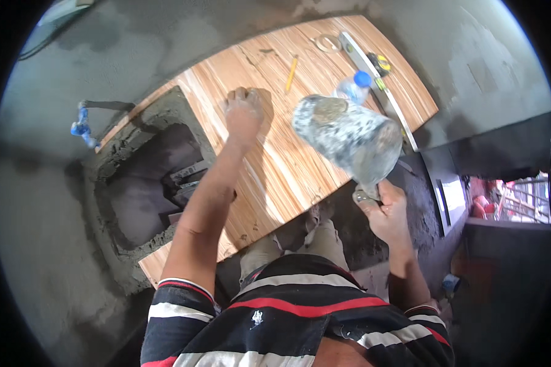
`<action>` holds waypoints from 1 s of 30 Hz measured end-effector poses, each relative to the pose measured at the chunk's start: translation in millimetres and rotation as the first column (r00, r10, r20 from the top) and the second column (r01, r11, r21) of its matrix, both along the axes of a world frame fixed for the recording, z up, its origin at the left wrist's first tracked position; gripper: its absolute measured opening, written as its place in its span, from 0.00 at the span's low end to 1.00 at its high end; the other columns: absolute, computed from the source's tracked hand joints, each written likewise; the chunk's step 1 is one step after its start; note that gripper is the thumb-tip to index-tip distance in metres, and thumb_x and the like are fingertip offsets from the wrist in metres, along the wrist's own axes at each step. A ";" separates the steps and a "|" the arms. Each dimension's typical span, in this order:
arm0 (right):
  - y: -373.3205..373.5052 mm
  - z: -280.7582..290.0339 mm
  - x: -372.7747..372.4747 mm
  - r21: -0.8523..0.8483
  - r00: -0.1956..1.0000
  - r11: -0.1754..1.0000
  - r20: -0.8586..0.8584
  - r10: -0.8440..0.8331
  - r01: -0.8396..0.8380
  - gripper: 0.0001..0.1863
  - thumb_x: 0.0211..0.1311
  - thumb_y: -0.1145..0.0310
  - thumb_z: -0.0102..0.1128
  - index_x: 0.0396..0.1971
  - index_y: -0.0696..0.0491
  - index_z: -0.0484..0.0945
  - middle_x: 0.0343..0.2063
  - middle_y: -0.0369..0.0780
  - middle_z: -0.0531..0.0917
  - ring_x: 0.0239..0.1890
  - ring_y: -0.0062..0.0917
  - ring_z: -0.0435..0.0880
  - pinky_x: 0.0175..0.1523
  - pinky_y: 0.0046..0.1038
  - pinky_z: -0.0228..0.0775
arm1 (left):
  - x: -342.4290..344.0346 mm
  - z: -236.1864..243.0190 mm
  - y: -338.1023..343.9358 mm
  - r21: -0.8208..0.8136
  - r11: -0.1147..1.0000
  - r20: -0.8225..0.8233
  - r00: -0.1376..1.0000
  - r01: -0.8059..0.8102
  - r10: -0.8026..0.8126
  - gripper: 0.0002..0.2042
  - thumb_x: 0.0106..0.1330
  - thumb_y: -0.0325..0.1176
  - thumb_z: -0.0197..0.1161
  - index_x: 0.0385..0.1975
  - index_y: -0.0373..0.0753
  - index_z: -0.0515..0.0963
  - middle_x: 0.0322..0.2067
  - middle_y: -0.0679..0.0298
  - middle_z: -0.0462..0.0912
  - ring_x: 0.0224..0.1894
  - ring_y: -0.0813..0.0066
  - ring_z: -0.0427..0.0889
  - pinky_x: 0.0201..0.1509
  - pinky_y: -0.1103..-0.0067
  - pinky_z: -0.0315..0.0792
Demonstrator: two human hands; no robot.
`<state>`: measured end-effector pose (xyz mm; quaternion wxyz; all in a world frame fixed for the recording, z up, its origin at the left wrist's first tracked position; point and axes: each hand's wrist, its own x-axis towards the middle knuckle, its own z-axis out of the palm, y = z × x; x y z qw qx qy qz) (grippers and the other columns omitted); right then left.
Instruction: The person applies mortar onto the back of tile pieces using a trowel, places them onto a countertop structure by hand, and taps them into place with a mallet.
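Your right hand [382, 211] is closed around the handle of a mottled grey-white vessel [349, 134], which lies at about 11 o'clock from that hand. Its long axis runs from 10 to 4 o'clock, and it appears to be held above the wood-grained surface [275, 177]. Your left hand [243, 115] is farther off, at about 9 o'clock from the vessel, resting on the surface with fingers bent; you cannot tell whether anything is under them. The vessel's inside is turned from view, so its contents cannot be told. Just beyond it at 12 o'clock is a clear bottle [351, 90] with a blue cap, partly hidden; its fill is unclear. At 8 o'clock from your left hand, a mortar-rimmed opening [128, 238] contains some grey strips [190, 171].
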<state>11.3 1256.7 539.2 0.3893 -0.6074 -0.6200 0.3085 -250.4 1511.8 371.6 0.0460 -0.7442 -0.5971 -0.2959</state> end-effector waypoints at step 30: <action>-9.3 -70.5 85.7 -0.097 0.885 0.978 0.417 0.206 -0.183 0.25 0.67 0.70 0.61 0.64 0.51 0.77 0.37 0.53 0.87 0.41 0.49 0.87 0.46 0.47 0.80 | 48.2 24.4 -82.5 -0.336 0.884 -0.276 0.863 0.325 -0.422 0.24 0.82 0.42 0.45 0.74 0.47 0.66 0.77 0.66 0.63 0.79 0.56 0.58 0.76 0.45 0.56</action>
